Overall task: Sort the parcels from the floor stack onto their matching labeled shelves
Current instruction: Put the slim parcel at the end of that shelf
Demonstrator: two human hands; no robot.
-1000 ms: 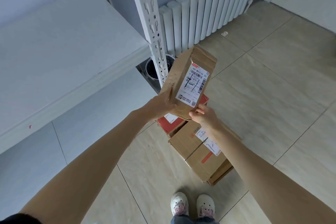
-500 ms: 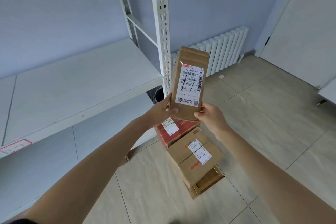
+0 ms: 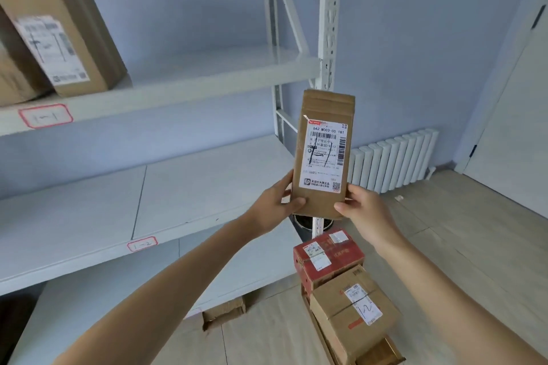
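A tall flat brown parcel (image 3: 321, 109) with a white shipping label marked 1-1 in pen is held upright in front of the rack. My left hand (image 3: 274, 204) grips its lower left edge and my right hand (image 3: 363, 207) grips its lower right corner. The upper shelf (image 3: 184, 90) carries a red-framed tag reading 1-1 (image 3: 46, 116). On the middle shelf (image 3: 89, 216) a tag reads 1-2 (image 3: 142, 243). On the floor below lie a red parcel (image 3: 327, 258) and a brown parcel marked 1-2 (image 3: 353, 314).
Large brown boxes (image 3: 56, 24) stand at the left end of the upper shelf. A white slotted upright (image 3: 329, 24) rises behind the held parcel. A white radiator (image 3: 391, 160) lines the wall at the right, with a door (image 3: 516, 127) beyond. A small cardboard piece (image 3: 225, 310) lies under the bottom shelf.
Both hands have lifted the parcel higher, and my view has tilted up from the floor stack to the shelves. The 1-1 and 1-2 tags have come into sight.
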